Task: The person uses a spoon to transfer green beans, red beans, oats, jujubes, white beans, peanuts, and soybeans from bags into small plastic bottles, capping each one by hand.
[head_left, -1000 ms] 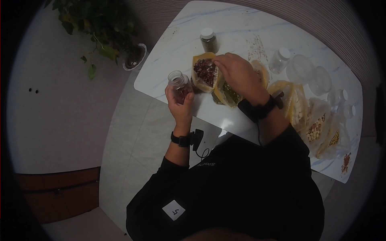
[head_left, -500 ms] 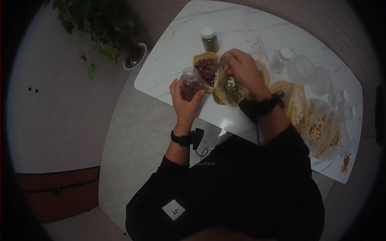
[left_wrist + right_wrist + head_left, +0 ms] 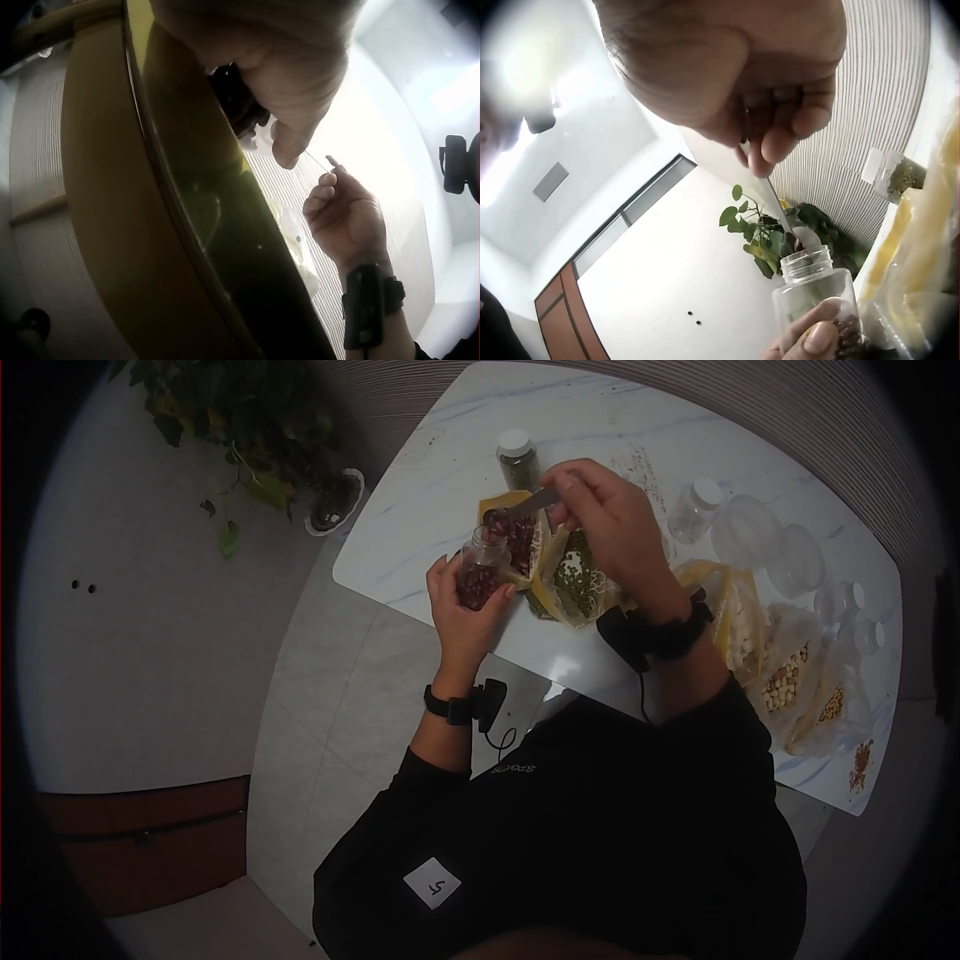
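Note:
A clear open jar (image 3: 481, 584), partly filled with dark red beans, is gripped by my left hand (image 3: 462, 628) by the table's near edge. My right hand (image 3: 618, 530) pinches the handle of a metal spoon (image 3: 535, 503). In the right wrist view the spoon's bowl (image 3: 804, 239) sits right at the jar's mouth, carrying dark red beans. Just behind the jar stands an opened yellow bag (image 3: 504, 500) of red beans. Below the right hand is a second bag (image 3: 545, 592) with green beans. The left wrist view shows the left fingers only partly.
A white-capped jar (image 3: 518, 460) of green contents stands behind the bean bags. To the right lie a clear capped jar (image 3: 695, 510), clear round containers (image 3: 748, 532) and several bags, one with nuts (image 3: 785, 685). Crumbs (image 3: 860, 765) lie near the right edge.
The right hand has lifted the spoon from the red bean bag and brought it to the jar's mouth. My left hand has moved the jar right, close to the bag.

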Tool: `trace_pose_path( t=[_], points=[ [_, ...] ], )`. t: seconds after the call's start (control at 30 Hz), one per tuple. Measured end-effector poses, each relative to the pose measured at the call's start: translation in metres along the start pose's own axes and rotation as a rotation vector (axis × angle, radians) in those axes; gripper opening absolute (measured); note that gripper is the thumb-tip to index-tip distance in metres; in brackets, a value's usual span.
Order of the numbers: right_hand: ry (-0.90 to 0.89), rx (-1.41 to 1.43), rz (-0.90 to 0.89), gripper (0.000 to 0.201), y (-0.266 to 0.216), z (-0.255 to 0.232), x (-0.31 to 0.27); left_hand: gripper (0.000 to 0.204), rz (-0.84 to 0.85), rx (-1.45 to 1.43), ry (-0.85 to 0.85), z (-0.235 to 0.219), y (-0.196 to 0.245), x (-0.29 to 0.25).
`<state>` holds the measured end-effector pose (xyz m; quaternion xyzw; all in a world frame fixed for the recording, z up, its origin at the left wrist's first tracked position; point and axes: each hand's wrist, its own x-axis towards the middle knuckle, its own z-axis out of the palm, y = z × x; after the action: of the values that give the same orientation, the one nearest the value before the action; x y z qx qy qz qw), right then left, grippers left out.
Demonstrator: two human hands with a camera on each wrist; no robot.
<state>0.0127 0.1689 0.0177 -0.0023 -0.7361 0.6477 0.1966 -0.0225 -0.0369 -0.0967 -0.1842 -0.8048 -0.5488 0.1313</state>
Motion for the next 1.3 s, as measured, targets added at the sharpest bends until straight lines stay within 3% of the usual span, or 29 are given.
trace_pose_path(
  t=[0.07, 0.13, 0.27, 0.37, 0.43, 0.57, 0.67, 0.73, 0.83, 0.97, 1.13, 1.3],
  points=[
    [-0.069, -0.116, -0.037, 0.023, -0.002, 0.003, -0.002, 0.068, -0.003, 0.002, 0.005, 0.000, -0.001, 0.000],
    [-0.140, -0.302, -0.447, 0.021, 0.001, 0.007, -0.002, 0.067, -0.029, -0.040, 0.016, -0.001, -0.004, 0.000],
    [-0.095, -0.278, -0.443, 0.018, -0.006, 0.009, -0.005, 0.065, -0.048, -0.145, 0.006, -0.003, -0.004, 0.000],
    [0.017, -0.213, -0.310, 0.019, 0.015, 0.009, 0.002, 0.061, -0.107, -0.339, 0.021, -0.004, 0.000, -0.002],
    [0.022, -0.355, -0.223, 0.021, 0.036, 0.007, 0.004, 0.059, -0.106, -0.383, 0.016, -0.004, -0.001, -0.002],
    [-0.012, -0.524, -0.272, 0.025, 0.063, 0.007, 0.007, 0.059, -0.099, -0.385, 0.020, -0.004, -0.001, -0.002],
    [-0.099, -0.427, -0.109, 0.025, 0.059, 0.009, 0.007, 0.060, -0.073, -0.317, 0.004, -0.005, -0.002, -0.001],
    [-0.145, -0.240, 0.138, 0.025, 0.058, 0.010, 0.007, 0.061, -0.086, -0.395, 0.006, -0.004, -0.004, -0.002],
    [-0.148, -0.168, 0.214, 0.024, 0.063, 0.010, 0.009, 0.062, -0.074, -0.336, 0.003, -0.004, -0.005, -0.001],
    [-0.130, -0.110, 0.273, 0.024, 0.066, 0.009, 0.011, 0.061, -0.089, -0.368, 0.006, -0.004, -0.004, -0.001],
    [-0.016, -0.031, 0.223, 0.025, 0.059, 0.001, 0.014, 0.064, -0.047, -0.196, 0.004, -0.003, -0.007, -0.001],
    [0.065, 0.077, 0.210, 0.025, 0.045, -0.010, 0.016, 0.066, -0.081, -0.238, -0.009, -0.001, -0.003, 0.000]
  ],
)
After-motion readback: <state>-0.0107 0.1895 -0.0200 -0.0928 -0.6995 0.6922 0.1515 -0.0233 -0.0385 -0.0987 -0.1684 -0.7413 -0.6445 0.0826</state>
